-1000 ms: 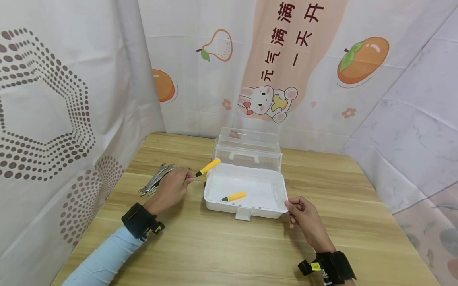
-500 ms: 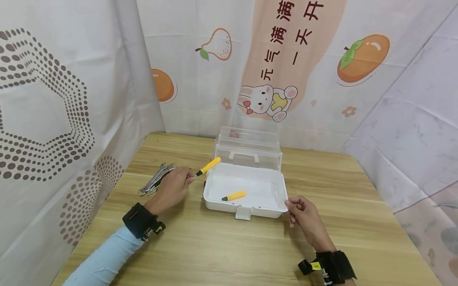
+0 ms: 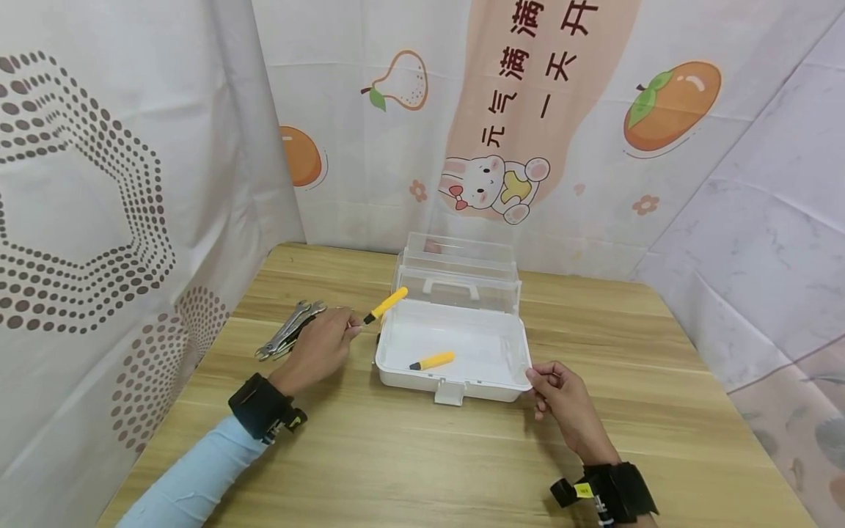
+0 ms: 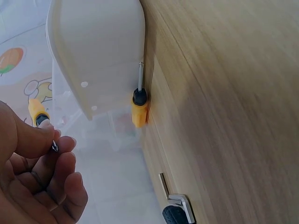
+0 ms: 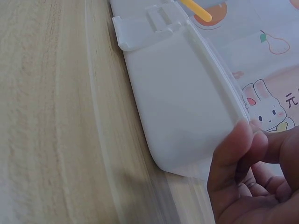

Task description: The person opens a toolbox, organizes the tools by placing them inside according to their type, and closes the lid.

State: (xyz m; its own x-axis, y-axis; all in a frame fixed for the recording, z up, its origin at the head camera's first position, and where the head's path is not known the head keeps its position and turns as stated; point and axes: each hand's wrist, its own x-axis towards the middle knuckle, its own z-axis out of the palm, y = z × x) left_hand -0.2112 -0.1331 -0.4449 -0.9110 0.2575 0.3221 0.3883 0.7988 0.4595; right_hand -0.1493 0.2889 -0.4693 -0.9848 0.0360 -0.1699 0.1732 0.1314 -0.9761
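Observation:
Between thumb and fingers, my left hand (image 3: 323, 343) pinches a yellow-and-black screwdriver (image 3: 388, 303) by its metal shaft. Its handle points up and to the right, over the left edge of an open white toolbox (image 3: 409, 380). The metal tip pokes out below the thumb in the left wrist view. Inside the toolbox lies a second yellow-handled tool (image 3: 436, 361), its shaft not visible. Thumb and fingers of my right hand (image 3: 564, 403) pinch the toolbox's front right corner, also seen in the right wrist view. Another yellow screwdriver (image 4: 139, 112) lies on the table against the toolbox's left side.
Several metal wrenches (image 3: 287, 334) lie left of the toolbox, partly behind my left hand. Hex keys (image 4: 184, 205) show in the left wrist view. The clear lid (image 3: 458, 257) stands raised behind the toolbox. Curtains hang round the wooden table (image 3: 396, 469).
The left hand and its screwdriver have shifted very slightly up and to the right. My right hand keeps its hold on the corner, and the toolbox has not moved.

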